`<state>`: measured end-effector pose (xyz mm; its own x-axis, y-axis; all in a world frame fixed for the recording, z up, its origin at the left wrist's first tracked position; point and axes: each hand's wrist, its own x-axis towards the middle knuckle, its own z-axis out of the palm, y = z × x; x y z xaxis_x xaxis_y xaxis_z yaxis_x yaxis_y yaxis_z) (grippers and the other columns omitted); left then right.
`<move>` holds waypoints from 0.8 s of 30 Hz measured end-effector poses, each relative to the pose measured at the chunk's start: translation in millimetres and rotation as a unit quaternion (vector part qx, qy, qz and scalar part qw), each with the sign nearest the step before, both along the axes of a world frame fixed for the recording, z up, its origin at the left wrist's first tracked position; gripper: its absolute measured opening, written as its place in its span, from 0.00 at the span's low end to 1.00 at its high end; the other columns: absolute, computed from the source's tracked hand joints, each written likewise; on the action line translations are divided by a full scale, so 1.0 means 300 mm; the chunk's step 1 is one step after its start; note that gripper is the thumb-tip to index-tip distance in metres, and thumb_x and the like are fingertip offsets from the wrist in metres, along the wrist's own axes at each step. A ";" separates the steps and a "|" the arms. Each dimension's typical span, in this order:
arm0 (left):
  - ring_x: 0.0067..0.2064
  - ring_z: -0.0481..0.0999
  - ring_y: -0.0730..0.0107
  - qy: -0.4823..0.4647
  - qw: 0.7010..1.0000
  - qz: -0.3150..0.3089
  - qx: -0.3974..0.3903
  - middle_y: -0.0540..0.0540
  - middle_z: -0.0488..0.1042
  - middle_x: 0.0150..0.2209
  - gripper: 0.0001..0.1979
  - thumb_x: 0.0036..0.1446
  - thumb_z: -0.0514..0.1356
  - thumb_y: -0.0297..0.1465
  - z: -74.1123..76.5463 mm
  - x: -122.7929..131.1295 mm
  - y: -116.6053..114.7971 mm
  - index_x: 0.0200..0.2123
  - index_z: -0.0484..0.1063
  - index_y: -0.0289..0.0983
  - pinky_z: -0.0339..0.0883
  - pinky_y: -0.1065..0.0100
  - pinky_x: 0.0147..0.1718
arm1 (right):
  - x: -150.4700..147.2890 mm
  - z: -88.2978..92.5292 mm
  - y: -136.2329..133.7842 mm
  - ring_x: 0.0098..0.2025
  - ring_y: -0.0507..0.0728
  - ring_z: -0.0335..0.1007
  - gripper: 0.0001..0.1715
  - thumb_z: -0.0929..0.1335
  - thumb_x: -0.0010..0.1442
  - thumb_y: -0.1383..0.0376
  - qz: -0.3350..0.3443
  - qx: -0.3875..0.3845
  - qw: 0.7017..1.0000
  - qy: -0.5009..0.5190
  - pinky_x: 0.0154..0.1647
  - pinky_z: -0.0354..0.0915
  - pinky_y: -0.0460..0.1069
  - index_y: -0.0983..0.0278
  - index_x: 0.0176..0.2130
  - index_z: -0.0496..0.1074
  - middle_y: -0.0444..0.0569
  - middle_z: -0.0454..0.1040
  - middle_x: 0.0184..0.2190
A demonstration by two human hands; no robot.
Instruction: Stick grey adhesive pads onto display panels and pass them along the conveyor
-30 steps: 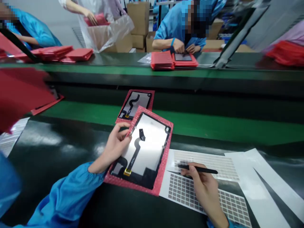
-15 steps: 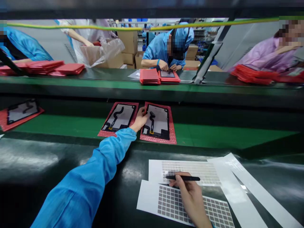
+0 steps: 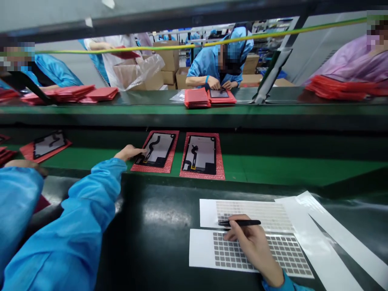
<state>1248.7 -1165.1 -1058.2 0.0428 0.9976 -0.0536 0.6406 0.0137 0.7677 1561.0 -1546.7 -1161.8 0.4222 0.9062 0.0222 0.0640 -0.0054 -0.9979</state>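
Note:
My left hand (image 3: pixel 129 152) reaches forward with fingers stretched out, their tips at the left edge of a tablet screen panel (image 3: pixel 162 150). A curved black ribbon cable lies on this panel's pale back, and pink bubble wrap (image 3: pixel 173 155) is under it. Beside it, to the right, a second screen panel (image 3: pixel 206 151) lies on its own pink bubble wrap. My right hand (image 3: pixel 253 242) holds black tweezers (image 3: pixel 242 222), tips pointing left, above two white sheets. The nearer sticker sheet (image 3: pixel 201 248) carries rows of grey squares; the farther sheet (image 3: pixel 207 212) has some left at its left part.
A co-worker's blue sleeve (image 3: pixel 18 210) comes in at left, near another wrapped panel (image 3: pixel 50 144). White strips (image 3: pixel 321 242) lie at right. Behind the green belt, a raised shelf bears stacks of red packets (image 3: pixel 197 98); people work beyond it. A bar and a yellow-green cable (image 3: pixel 169 48) cross above.
My left hand has left the right panel's edge and moved left to the left panel's outer edge. A co-worker's arm has come in at left. My right hand still holds the tweezers.

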 end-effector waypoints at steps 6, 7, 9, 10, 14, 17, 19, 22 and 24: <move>0.52 0.77 0.57 -0.072 0.993 0.010 -0.093 0.41 0.74 0.56 0.20 0.68 0.63 0.39 -0.011 -0.027 -0.039 0.57 0.72 0.35 0.76 0.53 0.50 | 0.016 -0.002 0.015 0.22 0.59 0.82 0.21 0.71 0.67 0.49 0.019 0.022 0.999 -0.021 0.24 0.77 0.49 0.65 0.41 0.75 0.49 0.81 0.21; 0.52 0.78 0.58 -0.096 0.991 0.002 -0.093 0.41 0.74 0.55 0.20 0.68 0.63 0.39 -0.006 -0.029 -0.056 0.57 0.72 0.35 0.76 0.53 0.49 | 0.021 -0.006 0.016 0.22 0.59 0.82 0.20 0.71 0.68 0.50 0.028 0.029 0.999 -0.026 0.24 0.77 0.48 0.65 0.41 0.74 0.49 0.81 0.21; 0.50 0.78 0.60 -0.147 0.986 -0.010 -0.077 0.41 0.75 0.54 0.19 0.68 0.62 0.39 0.014 -0.036 -0.093 0.56 0.72 0.35 0.77 0.55 0.48 | 0.028 -0.012 0.018 0.22 0.59 0.82 0.19 0.71 0.68 0.50 0.034 0.035 0.998 -0.027 0.23 0.77 0.48 0.65 0.41 0.74 0.49 0.81 0.20; 0.48 0.79 0.62 -0.172 0.983 -0.010 -0.062 0.41 0.75 0.53 0.18 0.68 0.62 0.39 0.030 -0.040 -0.112 0.56 0.72 0.35 0.77 0.57 0.46 | 0.029 -0.015 0.018 0.22 0.59 0.82 0.19 0.71 0.68 0.50 0.033 0.037 0.998 -0.026 0.23 0.77 0.48 0.65 0.41 0.74 0.48 0.80 0.20; 0.28 0.72 0.78 -0.249 0.968 0.024 0.019 0.51 0.75 0.36 0.15 0.65 0.65 0.32 0.109 -0.053 -0.220 0.53 0.71 0.35 0.70 0.74 0.26 | 0.026 -0.017 0.021 0.21 0.58 0.82 0.18 0.71 0.68 0.51 0.023 0.043 0.999 -0.017 0.22 0.77 0.47 0.64 0.41 0.74 0.47 0.80 0.19; 0.22 0.68 0.82 -0.288 0.955 0.032 0.063 0.59 0.72 0.27 0.30 0.50 0.71 0.21 0.167 -0.056 -0.383 0.56 0.69 0.38 0.65 0.81 0.20 | 0.020 -0.012 0.022 0.22 0.58 0.82 0.17 0.71 0.68 0.52 0.019 0.046 0.999 -0.011 0.23 0.77 0.48 0.64 0.41 0.74 0.47 0.80 0.20; 0.24 0.72 0.79 -0.310 0.948 0.025 0.067 0.58 0.75 0.29 0.35 0.41 0.71 0.20 0.193 -0.052 -0.532 0.55 0.70 0.39 0.68 0.80 0.20 | 0.019 -0.010 0.023 0.22 0.58 0.82 0.17 0.71 0.68 0.52 0.021 0.045 0.999 -0.008 0.25 0.78 0.49 0.63 0.41 0.74 0.46 0.80 0.20; 0.23 0.75 0.73 -0.338 0.940 0.043 -0.023 0.57 0.77 0.26 0.35 0.39 0.70 0.22 0.190 -0.042 -0.752 0.54 0.72 0.44 0.71 0.76 0.17 | 0.020 -0.012 0.025 0.22 0.59 0.83 0.17 0.71 0.68 0.51 0.019 0.044 0.999 -0.004 0.25 0.77 0.49 0.63 0.41 0.74 0.46 0.80 0.21; 0.23 0.76 0.71 -0.343 0.937 0.037 -0.060 0.55 0.77 0.24 0.30 0.42 0.72 0.25 0.145 -0.035 -0.854 0.51 0.73 0.45 0.72 0.76 0.18 | 0.021 -0.016 0.027 0.22 0.58 0.83 0.17 0.71 0.68 0.51 0.015 0.043 0.999 -0.002 0.25 0.77 0.49 0.62 0.41 0.74 0.46 0.81 0.22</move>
<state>1238.3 -1421.3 -1014.6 0.0391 0.9877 -0.1514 -0.0091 0.1518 0.9884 1567.4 -1538.6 -1166.6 0.3955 0.9127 0.1029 0.0672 0.0830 -0.9943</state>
